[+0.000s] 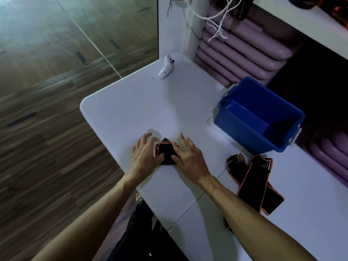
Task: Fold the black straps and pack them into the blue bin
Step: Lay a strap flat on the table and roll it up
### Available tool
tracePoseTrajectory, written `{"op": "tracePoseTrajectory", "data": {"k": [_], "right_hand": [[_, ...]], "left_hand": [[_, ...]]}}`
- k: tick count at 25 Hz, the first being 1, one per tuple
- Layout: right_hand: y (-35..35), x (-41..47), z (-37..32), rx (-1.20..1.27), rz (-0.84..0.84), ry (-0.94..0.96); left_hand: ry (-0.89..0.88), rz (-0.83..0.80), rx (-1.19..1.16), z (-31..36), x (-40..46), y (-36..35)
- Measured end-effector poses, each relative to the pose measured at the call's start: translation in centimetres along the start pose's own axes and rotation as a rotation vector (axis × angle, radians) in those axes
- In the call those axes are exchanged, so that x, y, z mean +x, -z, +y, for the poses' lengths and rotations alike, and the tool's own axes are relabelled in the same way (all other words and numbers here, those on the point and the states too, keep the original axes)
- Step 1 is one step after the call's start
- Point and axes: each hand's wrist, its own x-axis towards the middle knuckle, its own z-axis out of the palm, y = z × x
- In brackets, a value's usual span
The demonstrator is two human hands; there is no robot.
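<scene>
One folded strap (166, 153) is pressed flat on the counter (131, 106) between the two hands. The left hand (144, 154) is laid on its left edge, fingers spread and fairly straight, thumb on the fabric. The right hand (189, 156) is laid on its right edge, fingers likewise extended, thumb on the strap. Neither hand is curled round it.

Two more straps (250, 183), black with orange trim, are seen unfolded and crossed over each other on the counter, right of the right hand and partly hidden under the right forearm.

One blue bin (259, 115) is set beyond and to the right of the right hand, at the counter's edge; no straps are visible inside it.

One white handheld device (166, 67) is lying far ahead of the left hand. One small pin-like item (154, 78) is seen just beside it; what it is cannot be told.
</scene>
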Motion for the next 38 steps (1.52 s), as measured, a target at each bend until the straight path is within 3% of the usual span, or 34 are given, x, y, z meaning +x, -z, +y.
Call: {"op": "tracePoseTrajectory", "data": {"k": [4, 8, 12, 15, 20, 26, 32, 38], "right_hand": [[0.0, -0.3, -0.4, -0.05, -0.085, -0.026], [0.5, -0.4, -0.6, 0.129, -0.146, -0.052], [0.6, 0.4, -0.5, 0.199, -0.046, -0.019], [0.5, 0.0, -0.3, 0.172, 0.003, -0.017], [1.0, -3.0, 1.4, -0.029, 0.089, -0.231], [2.1, -2.7, 2.8, -0.076, 0.195, -0.536], [2.4, -1.2, 3.9, -0.046, 0.323, -0.776], [2.6, 0.9, 4.4, -0.113, 0.338, -0.927]], "left_hand": [[-0.091, -0.032, 0.174, 0.1, 0.1, 0.2], [-0.132, -0.141, 0.166, 0.6, -1.1, -1.0], [-0.111, -0.157, 0.136, 0.4, -0.8, -1.4], [-0.204, -0.123, 0.105, 0.3, -0.2, -1.4], [-0.531, -0.076, 0.244, 3.0, 2.2, -3.0], [-0.732, -0.072, 0.215, 7.7, 6.0, -4.0], [-0.846, -0.156, 0.009, 10.7, 10.5, -5.0], [-0.934, -0.21, 0.03, 11.1, 14.3, -5.7]]}}
